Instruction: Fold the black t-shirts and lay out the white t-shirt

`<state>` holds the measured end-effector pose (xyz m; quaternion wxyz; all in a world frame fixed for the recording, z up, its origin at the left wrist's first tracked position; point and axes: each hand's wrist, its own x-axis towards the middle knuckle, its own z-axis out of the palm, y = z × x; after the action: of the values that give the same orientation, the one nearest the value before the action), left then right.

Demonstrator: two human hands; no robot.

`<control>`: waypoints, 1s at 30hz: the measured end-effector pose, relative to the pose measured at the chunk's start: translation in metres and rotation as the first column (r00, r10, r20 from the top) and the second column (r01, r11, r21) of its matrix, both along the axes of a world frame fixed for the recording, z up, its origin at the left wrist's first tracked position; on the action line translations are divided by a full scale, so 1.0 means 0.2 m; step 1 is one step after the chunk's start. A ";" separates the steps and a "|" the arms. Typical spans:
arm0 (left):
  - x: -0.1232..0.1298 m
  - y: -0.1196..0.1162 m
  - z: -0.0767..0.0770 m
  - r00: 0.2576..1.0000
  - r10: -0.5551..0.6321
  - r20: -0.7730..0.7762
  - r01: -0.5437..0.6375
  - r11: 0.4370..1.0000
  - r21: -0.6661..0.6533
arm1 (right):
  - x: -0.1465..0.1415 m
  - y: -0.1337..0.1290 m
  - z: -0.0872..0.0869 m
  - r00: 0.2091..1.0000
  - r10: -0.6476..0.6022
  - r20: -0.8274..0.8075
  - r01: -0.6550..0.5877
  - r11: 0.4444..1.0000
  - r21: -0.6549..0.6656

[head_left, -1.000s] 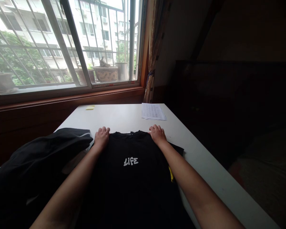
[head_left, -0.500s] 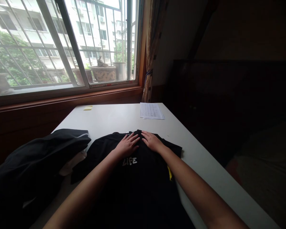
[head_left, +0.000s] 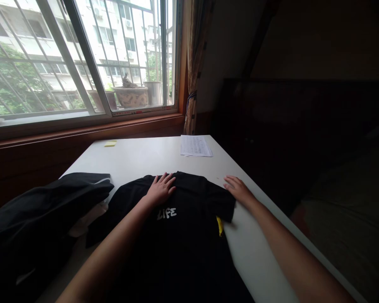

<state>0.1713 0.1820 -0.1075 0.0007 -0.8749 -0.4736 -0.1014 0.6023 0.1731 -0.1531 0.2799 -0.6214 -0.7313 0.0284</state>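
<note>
A black T-shirt (head_left: 189,244) with a small white print on it lies spread on the white table (head_left: 139,155), its collar side toward the window. My left hand (head_left: 161,189) rests flat near the collar, fingers spread. Beside the right sleeve, my right hand (head_left: 240,190) is open, its fingertips at the sleeve's upper edge and nothing gripped. A yellow strip (head_left: 220,226) shows at the shirt's right side, below the sleeve.
A heap of dark clothing (head_left: 47,214) covers the table's left part. Printed papers (head_left: 196,146) lie at the far right end and yellow sticky notes (head_left: 110,143) at the far left. Beyond are a barred window and a tied curtain (head_left: 192,84).
My right hand has moved right from the collar to the outer sleeve, and that sleeve now hangs lower and flatter. My left hand has stayed on the shirt. The view has shifted slightly.
</note>
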 end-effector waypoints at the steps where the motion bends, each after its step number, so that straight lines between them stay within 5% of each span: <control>1: 0.01 -0.01 0.01 1.000 0.003 0.007 -0.003 1.000 0.008 | 0.02 -0.03 0.00 0.999 -0.024 -0.035 0.024 1.000 0.003; 8: 0.26 -0.10 0.07 0.987 -0.153 0.037 0.151 0.987 0.061 | -0.03 -0.19 0.05 0.973 -0.214 -0.091 0.199 0.968 -0.150; 15: 0.54 -0.07 -0.03 0.990 -0.125 0.063 0.124 0.992 0.011 | -0.09 -0.27 0.12 0.932 -0.286 -0.222 0.248 0.951 -0.183; 20: 0.60 0.01 -0.06 0.997 -0.044 0.068 0.044 0.999 -0.006 | -0.10 -0.30 0.16 0.858 -0.360 -0.366 0.353 0.931 -0.090; 25: 0.63 0.02 -0.06 0.998 -0.012 0.065 0.013 1.000 -0.012 | -0.14 -0.26 0.16 0.793 -0.285 -0.539 0.357 0.933 0.033; 30: 0.64 0.01 -0.07 0.998 -0.004 0.069 0.004 1.000 -0.005 | -0.16 -0.29 0.17 0.811 -0.257 -0.526 0.233 0.966 -0.112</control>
<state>0.2985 0.1848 -0.1207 -0.0182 -0.8718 -0.4719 -0.1304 0.5702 0.1158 -0.1201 0.4611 -0.6832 -0.5368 0.1802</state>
